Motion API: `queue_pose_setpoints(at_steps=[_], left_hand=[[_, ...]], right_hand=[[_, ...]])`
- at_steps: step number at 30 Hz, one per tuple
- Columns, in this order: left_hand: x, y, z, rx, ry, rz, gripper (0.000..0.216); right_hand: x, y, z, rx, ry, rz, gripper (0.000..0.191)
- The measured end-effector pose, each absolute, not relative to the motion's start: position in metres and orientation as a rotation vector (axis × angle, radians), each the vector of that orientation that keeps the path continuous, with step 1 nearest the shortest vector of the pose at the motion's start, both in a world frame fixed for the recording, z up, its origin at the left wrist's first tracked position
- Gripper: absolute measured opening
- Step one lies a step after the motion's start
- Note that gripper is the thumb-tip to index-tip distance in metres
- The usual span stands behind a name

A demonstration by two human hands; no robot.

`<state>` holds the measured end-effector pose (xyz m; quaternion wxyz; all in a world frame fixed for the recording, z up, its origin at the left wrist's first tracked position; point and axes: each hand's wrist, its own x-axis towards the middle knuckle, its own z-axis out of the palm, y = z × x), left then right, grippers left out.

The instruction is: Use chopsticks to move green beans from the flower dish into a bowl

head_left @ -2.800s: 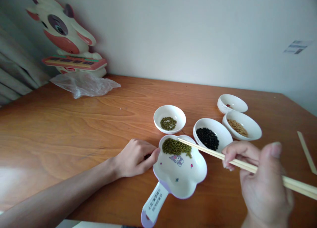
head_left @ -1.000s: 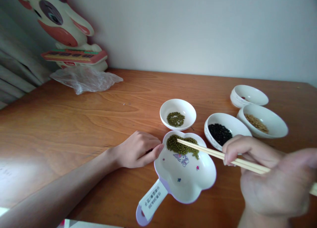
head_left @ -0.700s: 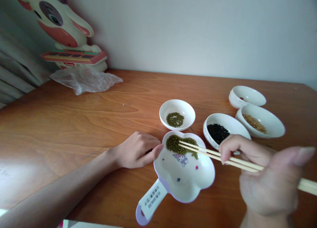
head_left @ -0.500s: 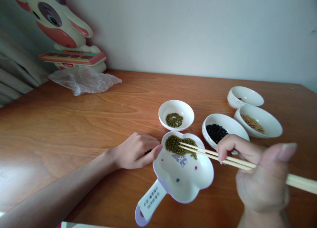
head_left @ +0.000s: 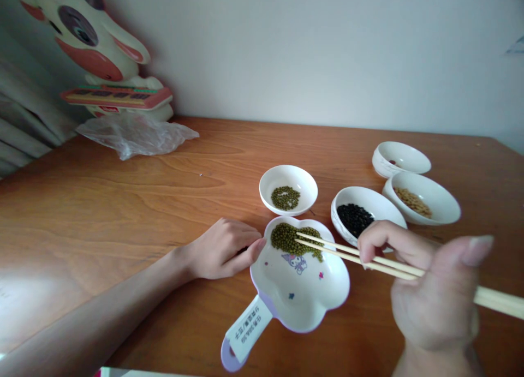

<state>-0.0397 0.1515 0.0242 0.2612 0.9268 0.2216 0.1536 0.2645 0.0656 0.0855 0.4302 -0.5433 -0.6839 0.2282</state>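
A pair of wooden chopsticks [head_left: 347, 255] rests in my right hand [head_left: 426, 289], fingers closed around them. Their tips touch a heap of mung beans [head_left: 286, 239] at the far side of a white flower-shaped dish [head_left: 307, 300] with a lilac rim and a labelled handle. My left hand [head_left: 225, 250] grips the dish's left rim between thumb and curled fingers; the fingertips are partly hidden. Just behind the dish stands a small white bowl [head_left: 305, 198] with more mung beans in it. No bean shows clearly pinched between the chopstick tips.
Right of the dish stand a bowl [head_left: 385, 205] of black beans, a bowl [head_left: 446, 202] of pale tan beans or nuts, and a bowl [head_left: 409, 159] with something reddish. At the back left are a crumpled plastic bag [head_left: 139, 137] and a cow-shaped toy keyboard [head_left: 118, 96].
The whole view has shifted slightly, moving the dish and bowls a little left in the picture. Both hands keep their holds, and the chopstick tips stay at the mung beans.
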Motion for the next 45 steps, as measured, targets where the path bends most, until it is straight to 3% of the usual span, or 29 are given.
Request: queue_pose_setpoints(at_steps=[17,34,45], left_hand=[[-0.040,0.151,0.025,2.468,0.595,0.368,0.035],[-0.041,0.151,0.025,2.459,0.586,0.378,0.033],[-0.042,0.151,0.024,2.468,0.583,0.383,0.033]], right_hand=[[0.255,0.065,0.082,-1.398,-1.641,0.528,0.090],[0.247,0.062,0.082,-1.290,-1.519,0.788,0.081],[0.242,0.061,0.083,-1.336,-1.462,0.750,0.080]])
